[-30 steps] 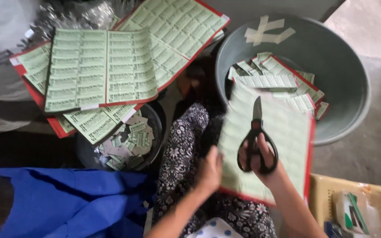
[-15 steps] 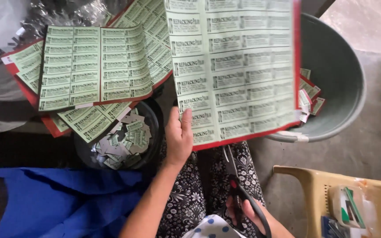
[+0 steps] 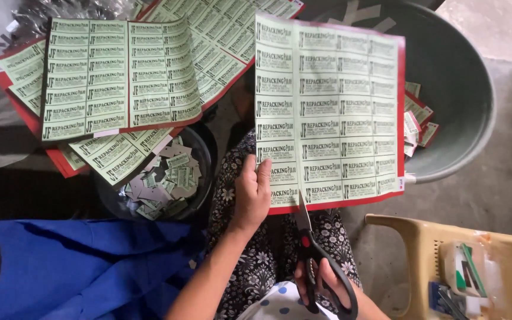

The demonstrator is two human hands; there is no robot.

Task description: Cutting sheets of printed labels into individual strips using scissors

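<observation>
My left hand (image 3: 252,192) holds up a large pale green sheet of printed labels (image 3: 333,112) with a red border, gripping it at its lower left edge. My right hand (image 3: 326,283) grips black-handled scissors (image 3: 310,255), low in the view. The blades point up and meet the sheet's bottom red edge, just right of my left hand. The sheet hides much of the grey tub (image 3: 463,101) behind it.
A stack of uncut label sheets (image 3: 120,77) lies at upper left. Below it a dark bowl (image 3: 197,195) holds several cut labels. The grey tub holds more cut pieces (image 3: 416,121). Blue cloth (image 3: 78,266) is at lower left, a yellow plastic chair (image 3: 445,249) at lower right.
The sheet was flat on my lap under the scissors, then lifted upright by my left hand. The scissors have come up from my lap to its bottom edge.
</observation>
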